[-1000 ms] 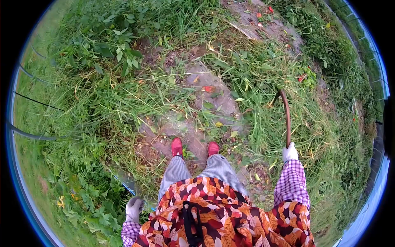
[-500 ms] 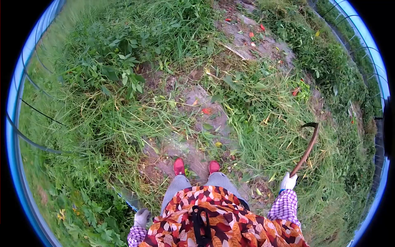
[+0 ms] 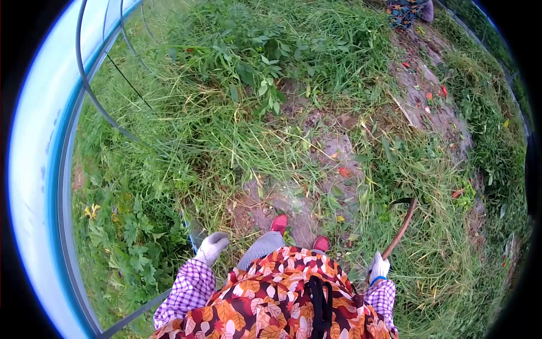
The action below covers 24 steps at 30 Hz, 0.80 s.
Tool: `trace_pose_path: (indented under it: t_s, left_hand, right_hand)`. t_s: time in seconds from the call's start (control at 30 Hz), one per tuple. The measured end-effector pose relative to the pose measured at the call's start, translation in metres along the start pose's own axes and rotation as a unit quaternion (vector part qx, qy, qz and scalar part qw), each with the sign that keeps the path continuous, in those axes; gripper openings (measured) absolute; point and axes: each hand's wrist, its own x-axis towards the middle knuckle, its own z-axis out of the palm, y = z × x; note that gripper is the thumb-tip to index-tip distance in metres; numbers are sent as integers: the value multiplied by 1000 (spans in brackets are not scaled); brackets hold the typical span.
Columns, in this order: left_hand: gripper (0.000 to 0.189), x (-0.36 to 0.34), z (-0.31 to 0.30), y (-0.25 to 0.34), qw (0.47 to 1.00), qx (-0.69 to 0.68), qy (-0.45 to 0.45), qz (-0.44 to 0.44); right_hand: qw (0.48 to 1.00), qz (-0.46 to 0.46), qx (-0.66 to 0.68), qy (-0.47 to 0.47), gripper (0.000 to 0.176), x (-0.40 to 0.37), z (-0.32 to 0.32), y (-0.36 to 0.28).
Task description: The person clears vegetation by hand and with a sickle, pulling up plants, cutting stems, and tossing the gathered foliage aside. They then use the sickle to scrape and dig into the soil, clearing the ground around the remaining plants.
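- Sickle (image 3: pixel 400 230) has dropped since half a second ago: it was held out to the person's right with the hooked blade clear of the stems. Now the blade is low in the long grass (image 3: pixel 435 265), just right of the feet.
- So the cutting edge is back among standing growth, beside the bare soil patch (image 3: pixel 288 198).
- Right hand (image 3: pixel 379 266): white glove, closed round the butt of the wooden handle, wrist low by the hip, handle slanting up and away.
- Left hand (image 3: pixel 212 247): has come up from beside the hip and forward. Gloved fingers are loosely curled and palm down, with nothing in it as far as I can see. It hovers over weeds near a thin hoop pipe (image 3: pixel 90 96).
- Left shoe (image 3: pixel 279 223) is ahead of right shoe (image 3: pixel 321 243); body turned leftward.
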Motion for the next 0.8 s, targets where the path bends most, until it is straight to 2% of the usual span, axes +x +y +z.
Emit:
trace_pose_path:
  t_s: [0.1, 0.17, 0.23, 0.33, 0.43, 0.47, 0.57, 0.63, 0.7, 0.8]
  left_hand:
    - [38, -22, 2, -19, 999, -7, 27, -38]
    - [36, -25, 0, -65, 998, -6, 31, -45]
    - [41, -43, 3, -89, 989, -61, 49, -128]
    - [40, -75, 2, -116, 979, -14, 62, -193]
    - [41, -94, 8, -157, 962, -54, 70, -258]
    - [40, -107, 11, -140, 960, -66, 85, -259]
    - [41, -116, 21, -157, 953, -104, 94, -270]
    - [41, -116, 25, -162, 953, -97, 95, -270]
    - [41, -109, 27, -171, 960, -130, 84, -233]
    - [43, -104, 33, -163, 962, -142, 88, -217]
  right_hand:
    - [996, 19, -65, -50, 23, 4, 5, 8]
    - [992, 17, -95, -84, 25, 12, 8, 15]
    - [980, 46, -122, -153, 28, 14, 8, 14]
    - [966, 67, -178, -177, 26, 25, 9, 20]
    - [954, 66, -195, -219, 26, 27, 8, 15]
    - [949, 68, -219, -218, 27, 28, 7, 10]
    - [928, 52, -276, -244, 32, 30, 0, -3]
    - [928, 60, -295, -220, 31, 36, 1, -7]
    - [918, 112, -294, -241, 30, 35, 3, -16]
    - [911, 122, -316, -236, 28, 29, 8, -23]
